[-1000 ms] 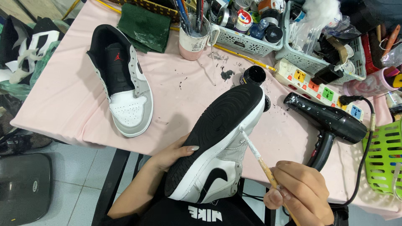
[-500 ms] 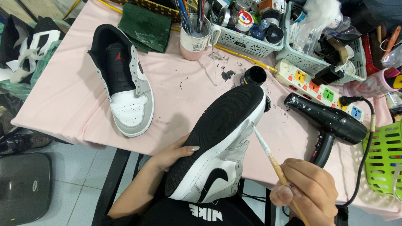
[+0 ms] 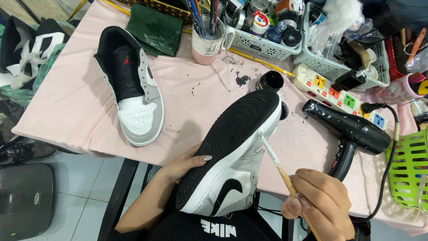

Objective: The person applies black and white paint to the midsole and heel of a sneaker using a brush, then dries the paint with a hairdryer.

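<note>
1. Head view, item in hand: a sneaker [image 3: 232,156] with a black sole and a white and grey upper, tipped on its side over the person's lap at the near edge of the counter [image 3: 71,111], sole facing left and up.
2. Left hand [image 3: 189,163]: lay curled against the sole side of the sneaker, fingers partly closed on its edge, steadying it; how far the fingers wrapped behind could not be told from this angle.
3. Right hand [image 3: 323,205]: closed in a pencil grip on a thin paintbrush [image 3: 278,167], its white-coated tip touching the white midsole near the toe.
4. Handling note, as a judgement: the stroke would go best with the tip kept on the white band, clear of the black sole, with light pressure and the sneaker held still.
5. Nearby: open black paint jar [image 3: 271,81] just beyond the toe; black hair dryer [image 3: 352,131] to the right; white power strip [image 3: 339,91] behind it.
6. Also on the counter: second sneaker [image 3: 131,96], grey, white and black, lying upright well to the left; pink cup of brushes [image 3: 208,42]; green cloth [image 3: 156,29].
</note>
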